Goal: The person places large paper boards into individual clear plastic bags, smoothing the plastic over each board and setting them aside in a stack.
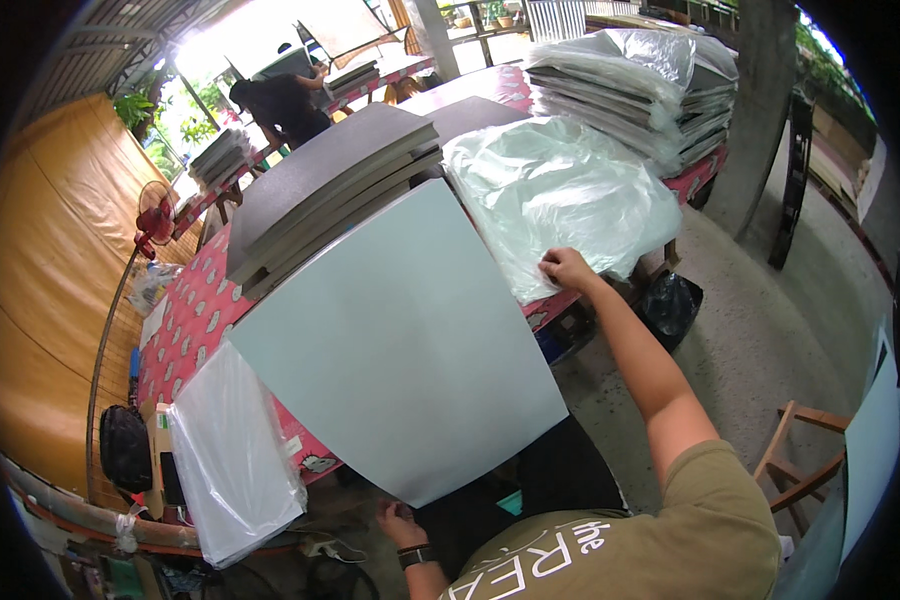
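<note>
We note the pale board (400,340) lying across the near side of the table (185,335), its lowest corner past the edge and over the lap. Our right hand (567,270) is at the near edge of the clear plastic pile (570,190), fingertips drawn together, apparently pinching film. Our left hand (400,525) is curled just below the board's corner; we cannot tell whether its fingers grip anything.

Risks, as we judge them: a tug on clinging film could drag several layers off together; a knock to the overhanging corner could tip or crease the board.

Room: grey boards (330,180) crowd its far edge and a wrapped stack (235,450) its left. Open floor (760,330) lies to the right (mind the black bag (670,310) beside the table).
</note>
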A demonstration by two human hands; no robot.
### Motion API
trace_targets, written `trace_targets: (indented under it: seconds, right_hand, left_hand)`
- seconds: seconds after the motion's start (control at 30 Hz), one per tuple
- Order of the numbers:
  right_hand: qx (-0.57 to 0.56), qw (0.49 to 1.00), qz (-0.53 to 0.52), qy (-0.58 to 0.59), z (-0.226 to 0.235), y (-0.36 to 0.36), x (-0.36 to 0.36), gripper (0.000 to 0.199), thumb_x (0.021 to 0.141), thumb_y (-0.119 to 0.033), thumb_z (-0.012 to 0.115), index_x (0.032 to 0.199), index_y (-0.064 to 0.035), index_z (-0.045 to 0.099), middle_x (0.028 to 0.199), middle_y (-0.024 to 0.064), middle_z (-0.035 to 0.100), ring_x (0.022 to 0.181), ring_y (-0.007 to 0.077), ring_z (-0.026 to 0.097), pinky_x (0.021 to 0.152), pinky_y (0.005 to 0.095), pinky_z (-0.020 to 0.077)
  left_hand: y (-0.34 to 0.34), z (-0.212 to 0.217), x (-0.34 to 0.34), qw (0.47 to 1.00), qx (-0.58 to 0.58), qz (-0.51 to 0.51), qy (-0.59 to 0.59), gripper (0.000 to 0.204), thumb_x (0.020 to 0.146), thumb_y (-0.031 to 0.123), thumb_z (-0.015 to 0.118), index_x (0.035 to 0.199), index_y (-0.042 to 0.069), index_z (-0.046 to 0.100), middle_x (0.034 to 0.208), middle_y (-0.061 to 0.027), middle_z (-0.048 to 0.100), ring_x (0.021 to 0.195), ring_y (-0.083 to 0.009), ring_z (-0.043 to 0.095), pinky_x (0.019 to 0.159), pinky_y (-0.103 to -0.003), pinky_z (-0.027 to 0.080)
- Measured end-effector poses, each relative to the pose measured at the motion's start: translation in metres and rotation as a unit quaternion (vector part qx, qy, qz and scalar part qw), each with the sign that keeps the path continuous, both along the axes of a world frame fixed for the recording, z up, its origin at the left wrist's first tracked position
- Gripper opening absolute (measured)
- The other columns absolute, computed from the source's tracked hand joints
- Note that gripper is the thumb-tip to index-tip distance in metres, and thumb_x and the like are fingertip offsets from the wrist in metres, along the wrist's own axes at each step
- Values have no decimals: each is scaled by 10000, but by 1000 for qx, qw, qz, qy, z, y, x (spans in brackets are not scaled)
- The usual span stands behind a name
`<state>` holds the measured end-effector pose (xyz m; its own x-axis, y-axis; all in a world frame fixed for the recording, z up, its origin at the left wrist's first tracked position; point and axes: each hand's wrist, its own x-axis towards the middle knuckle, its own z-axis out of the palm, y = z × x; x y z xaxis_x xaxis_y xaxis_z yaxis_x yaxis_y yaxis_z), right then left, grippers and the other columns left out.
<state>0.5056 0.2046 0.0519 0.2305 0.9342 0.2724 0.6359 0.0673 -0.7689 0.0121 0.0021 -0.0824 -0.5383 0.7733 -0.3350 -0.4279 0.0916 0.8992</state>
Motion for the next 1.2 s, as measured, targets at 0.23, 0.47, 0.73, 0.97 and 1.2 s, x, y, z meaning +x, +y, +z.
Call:
trace_targets:
  seconds: [0.23,0.47,0.73,0.97,1.2]
  right_hand:
    - [-66,961,23,269,4,-12,9,185,703,-104,630,829,4,549,628,61,551,488,119,502,426,255,399]
    - [-42,979,-4,198,2,-14,1,226,683,-191,662,798,-7,598,613,25,544,501,92,490,436,237,392]
    - [27,934,-91,345,-6,-10,-5,172,770,-180,586,774,-9,570,597,30,540,470,89,491,425,224,422]
    - [55,928,-92,358,-2,-16,-8,72,716,-45,571,784,-18,569,646,45,557,532,104,518,428,220,413]
    - [-63,966,-36,248,4,2,30,166,729,-141,562,832,-49,654,696,74,606,549,115,522,508,242,433]
  left_hand:
    - [6,17,-35,999,-2,33,-7,265,745,44,468,998,124,475,855,7,512,711,-104,484,585,-246,378]
    - [4,-2,-22,998,-33,18,57,278,743,43,467,1019,77,465,864,-8,510,691,-106,469,585,-245,370]
    - [-3,-29,28,984,-44,-31,167,313,729,24,454,1037,-14,418,789,-56,474,622,-101,432,520,-219,344]
    - [-1,-17,29,990,-42,-28,134,313,722,19,449,1030,-18,412,747,-52,454,564,-99,402,486,-218,325]
    - [2,-20,27,986,-44,-40,153,328,707,22,462,1028,-13,406,756,-50,459,566,-101,413,482,-215,332]
